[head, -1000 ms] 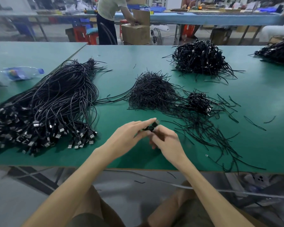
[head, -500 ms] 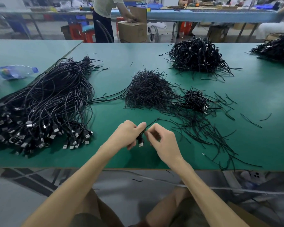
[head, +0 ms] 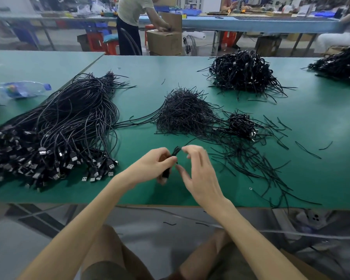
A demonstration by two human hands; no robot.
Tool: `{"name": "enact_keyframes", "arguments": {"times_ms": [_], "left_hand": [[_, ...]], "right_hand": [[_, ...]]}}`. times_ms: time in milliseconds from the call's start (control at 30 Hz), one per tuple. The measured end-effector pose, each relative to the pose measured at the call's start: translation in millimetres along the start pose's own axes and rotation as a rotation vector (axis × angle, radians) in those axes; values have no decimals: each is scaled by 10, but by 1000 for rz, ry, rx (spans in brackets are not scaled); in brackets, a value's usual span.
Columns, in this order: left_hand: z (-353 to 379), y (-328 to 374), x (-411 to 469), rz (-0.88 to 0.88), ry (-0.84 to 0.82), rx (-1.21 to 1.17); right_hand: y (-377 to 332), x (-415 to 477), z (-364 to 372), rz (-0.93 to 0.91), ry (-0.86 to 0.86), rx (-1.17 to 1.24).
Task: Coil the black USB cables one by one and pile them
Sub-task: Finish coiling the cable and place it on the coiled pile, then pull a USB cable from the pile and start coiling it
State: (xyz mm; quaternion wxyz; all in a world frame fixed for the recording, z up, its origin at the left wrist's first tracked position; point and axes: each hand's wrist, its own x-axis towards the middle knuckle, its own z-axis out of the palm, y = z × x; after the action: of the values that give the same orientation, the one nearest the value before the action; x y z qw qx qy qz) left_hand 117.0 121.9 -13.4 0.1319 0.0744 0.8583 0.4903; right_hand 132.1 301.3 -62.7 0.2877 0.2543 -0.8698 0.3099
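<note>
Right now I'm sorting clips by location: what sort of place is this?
Probably a cable assembly workshop or factory floor: a long green-topped work table heaped with loose black USB cables, a tangled pile of coiled black cables farther back, and a person at a brown cardboard carton behind.

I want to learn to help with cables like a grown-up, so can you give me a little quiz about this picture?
1. True or false: the water bottle stands upright.
2. The uncoiled cables with plugs lie: A) at the left of the table B) at its right C) on the floor.
3. What does the left hand grip?
Key: 1 false, it lies on its side. 2 A. 3 a coiled black cable.
</note>
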Motion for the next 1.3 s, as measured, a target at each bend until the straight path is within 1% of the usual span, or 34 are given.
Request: {"name": "enact_keyframes", "arguments": {"times_ms": [67,133,200,267,300,333,367,433,467,533,600,667,733,833,867,933,1033,1100,1200,1300], "left_hand": [[5,-6,6,64,57,107],[-6,-16,-14,113,38,214],[-15,-30,-49,146,-2,235],[-57,-35,-84,119,-9,126],[-105,-52,-85,109,18,88],[-177,-86,-80,117,63,93],[-272,-133,-73,130,127,157],[-520,-265,-74,113,250,419],[-651,-332,-95,71,268,551],[-877,-457,-155,-52,211,741],[-1023,-540,-209,-125,138,819],[-1103,-574,-237,-125,112,781],[-1173,-577,-266,-108,99,690],[-1317,-594,-356,-82,-8,569],[-1359,-601,-391,-74,-41,557],[-1397,-619,-426,-74,-45,570],[-1321,-664,-382,-55,26,557],[-1242,-718,-325,1,117,543],[-1130,-818,-238,72,293,572],[-1008,-848,-177,125,396,621]], "right_hand": [[10,14,-3,22,18,-151],[-6,4,8,-3,-11,-317],[-12,-14,9,-57,2,-295],[15,16,-61,-60,43,-235],[51,60,-127,-41,52,-224],[102,127,-216,1,52,-223],[175,214,-314,82,39,-216],[390,426,-510,330,-44,-153],[528,530,-585,442,-70,-122],[787,726,-732,597,-56,-77],[977,896,-858,707,7,-13],[1135,1029,-930,787,45,2],[1224,1104,-950,846,26,-8],[1293,1086,-917,900,-9,28],[1319,1055,-905,913,-12,46],[1379,986,-894,944,-9,72],[1449,883,-922,1006,31,71],[1488,809,-948,1018,44,37],[1519,696,-969,982,-4,-14],[1525,599,-947,913,-69,-82]]}}
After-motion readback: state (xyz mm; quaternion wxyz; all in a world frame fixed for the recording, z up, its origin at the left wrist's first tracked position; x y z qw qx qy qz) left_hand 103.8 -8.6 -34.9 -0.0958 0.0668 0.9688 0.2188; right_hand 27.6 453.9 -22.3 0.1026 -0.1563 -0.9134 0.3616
